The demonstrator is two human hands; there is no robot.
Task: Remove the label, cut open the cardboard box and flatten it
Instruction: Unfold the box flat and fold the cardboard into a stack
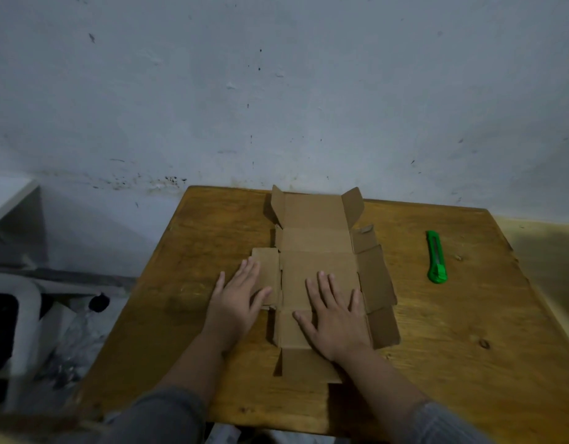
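Note:
The brown cardboard box lies unfolded, inside face up, in the middle of the wooden table. Its two far corner flaps still stand up at an angle. My left hand presses flat with straight fingers on the left side flap. My right hand presses flat on the middle panels. A green utility knife rests on the table to the right of the box, apart from both hands. No label shows on the visible cardboard.
The table stands against a stained pale wall. A white chair or stool and dark clutter sit on the floor at the left. Bare tabletop lies at the right and front of the box.

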